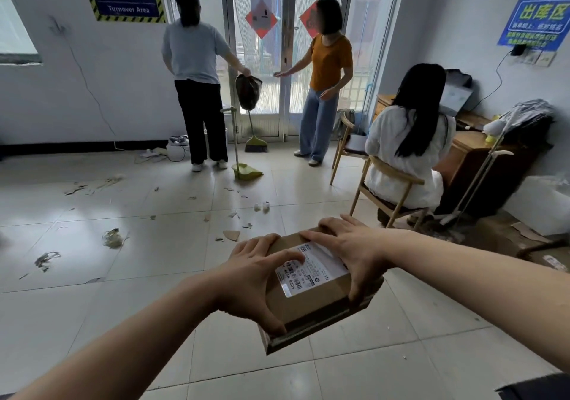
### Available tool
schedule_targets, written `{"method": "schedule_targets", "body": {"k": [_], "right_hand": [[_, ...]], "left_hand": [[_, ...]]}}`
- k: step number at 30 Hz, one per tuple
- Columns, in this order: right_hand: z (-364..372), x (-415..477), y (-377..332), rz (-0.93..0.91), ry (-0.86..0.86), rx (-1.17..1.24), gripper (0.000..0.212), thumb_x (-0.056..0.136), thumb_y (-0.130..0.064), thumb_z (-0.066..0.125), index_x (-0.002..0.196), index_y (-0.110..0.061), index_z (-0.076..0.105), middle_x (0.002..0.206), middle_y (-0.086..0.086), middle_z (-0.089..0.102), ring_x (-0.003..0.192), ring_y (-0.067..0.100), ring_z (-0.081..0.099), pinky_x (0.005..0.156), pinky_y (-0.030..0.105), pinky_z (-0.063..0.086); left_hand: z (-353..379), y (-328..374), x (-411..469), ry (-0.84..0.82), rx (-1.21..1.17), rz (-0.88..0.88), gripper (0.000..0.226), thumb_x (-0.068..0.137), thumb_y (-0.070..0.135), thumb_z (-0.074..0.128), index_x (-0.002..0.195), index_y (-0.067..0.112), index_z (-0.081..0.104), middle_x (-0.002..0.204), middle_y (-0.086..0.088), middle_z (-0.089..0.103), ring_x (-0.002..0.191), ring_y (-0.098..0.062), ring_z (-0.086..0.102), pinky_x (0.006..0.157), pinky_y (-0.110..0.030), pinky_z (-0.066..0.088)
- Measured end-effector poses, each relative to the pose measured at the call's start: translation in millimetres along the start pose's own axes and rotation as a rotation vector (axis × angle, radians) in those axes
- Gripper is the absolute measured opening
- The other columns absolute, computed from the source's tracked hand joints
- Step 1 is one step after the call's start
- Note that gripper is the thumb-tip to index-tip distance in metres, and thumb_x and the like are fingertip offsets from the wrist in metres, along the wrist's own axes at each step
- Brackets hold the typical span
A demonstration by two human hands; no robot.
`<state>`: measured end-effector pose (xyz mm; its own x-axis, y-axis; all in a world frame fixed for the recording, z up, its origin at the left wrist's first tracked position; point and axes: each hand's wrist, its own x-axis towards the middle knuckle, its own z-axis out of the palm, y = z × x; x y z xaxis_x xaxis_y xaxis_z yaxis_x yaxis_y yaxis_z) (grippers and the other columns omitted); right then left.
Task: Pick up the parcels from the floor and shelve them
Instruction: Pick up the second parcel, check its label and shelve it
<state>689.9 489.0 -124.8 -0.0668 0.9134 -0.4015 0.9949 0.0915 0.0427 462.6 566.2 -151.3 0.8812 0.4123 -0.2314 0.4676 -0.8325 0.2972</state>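
Two bare forearms in frame, one entering from the lower left, one from the right edge. No sleeves visible anywhere along either arm, so short-sleeved or sleeveless; the view can't settle which. Left hand [246, 279] bare: no glove, no ring, no watch or band at the wrist. Right hand [348, 245] same: bare fingers, bare wrist, nothing strapped on. Nails short and unpainted as far as the resolution lets me tell. No markings, tape or cables on either arm. Dark corner at the bottom right edge, can't tell if it's clothing.
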Motion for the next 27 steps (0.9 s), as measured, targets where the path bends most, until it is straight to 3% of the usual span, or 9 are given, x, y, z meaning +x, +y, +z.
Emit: {"method": "schedule_targets", "body": {"k": [7,10,13,15,18,21,25,27], "right_hand": [[9,-6,6,0.132,0.122,0.166,0.116,0.056,-0.062,0.076,0.140,-0.052,-0.003,0.146,0.005,0.012,0.135,0.035,0.010,0.111,0.053,0.015],[13,-6,6,0.228,0.187,0.216,0.118,0.053,-0.068,0.074,0.141,-0.049,-0.002,0.143,0.006,0.016,0.133,0.035,0.015,0.111,0.052,0.017],[17,-2,1,0.336,0.254,0.256,0.119,0.051,-0.074,0.070,0.142,-0.047,-0.001,0.140,0.008,0.020,0.130,0.035,0.018,0.111,0.051,0.014],[18,3,-1,0.398,0.278,0.298,0.120,0.047,-0.081,0.065,0.142,-0.047,-0.001,0.135,0.009,0.025,0.127,0.034,0.023,0.110,0.051,0.016],[20,10,-7,0.458,0.288,0.389,0.122,0.044,-0.084,0.063,0.141,-0.047,0.000,0.133,0.010,0.026,0.125,0.035,0.026,0.106,0.050,0.023],[18,13,-15,0.478,0.295,0.455,0.118,0.046,-0.083,0.064,0.140,-0.049,0.000,0.132,0.012,0.025,0.125,0.037,0.026,0.104,0.050,0.025],[16,13,-16,0.464,0.278,0.604,0.112,0.047,-0.082,0.065,0.137,-0.054,0.004,0.129,0.008,0.024,0.123,0.037,0.028,0.102,0.050,0.030],[16,13,-16,0.435,0.270,0.645,0.111,0.046,-0.082,0.065,0.136,-0.056,0.004,0.131,0.007,0.023,0.125,0.036,0.026,0.102,0.050,0.031]], "left_hand": [[0,-17,5,0.100,-0.051,-0.048,0.088,0.072,0.044,0.071,0.139,0.058,0.016,0.155,0.012,-0.023,0.143,-0.022,-0.025,0.119,-0.051,-0.002],[9,-21,10,0.253,-0.240,-0.120,0.074,0.079,0.036,0.070,0.136,0.057,0.028,0.157,0.013,-0.015,0.147,-0.025,-0.008,0.118,-0.054,0.016],[23,-12,14,0.462,-0.452,-0.176,0.060,0.087,0.023,0.063,0.135,0.049,0.038,0.158,0.006,0.001,0.145,-0.025,0.017,0.115,-0.037,0.026],[32,-2,15,0.545,-0.555,-0.202,0.061,0.090,0.021,0.060,0.138,0.049,0.032,0.158,0.005,0.000,0.144,-0.023,0.021,0.110,-0.029,0.027],[41,15,16,0.565,-0.696,-0.227,0.074,0.092,0.027,0.057,0.142,0.055,0.009,0.156,0.009,-0.013,0.146,-0.022,0.009,0.115,-0.040,0.022],[43,22,18,0.578,-0.792,-0.235,0.080,0.095,0.028,0.051,0.144,0.053,-0.006,0.157,0.003,-0.017,0.146,-0.022,0.008,0.114,-0.039,0.021],[42,15,23,0.617,-0.920,-0.205,0.072,0.098,0.026,0.045,0.144,0.053,-0.003,0.157,0.003,-0.011,0.145,-0.022,0.013,0.109,-0.031,0.022],[41,9,26,0.632,-0.954,-0.205,0.073,0.098,0.025,0.046,0.142,0.058,-0.001,0.157,0.006,-0.013,0.146,-0.022,0.009,0.112,-0.036,0.021]]}}
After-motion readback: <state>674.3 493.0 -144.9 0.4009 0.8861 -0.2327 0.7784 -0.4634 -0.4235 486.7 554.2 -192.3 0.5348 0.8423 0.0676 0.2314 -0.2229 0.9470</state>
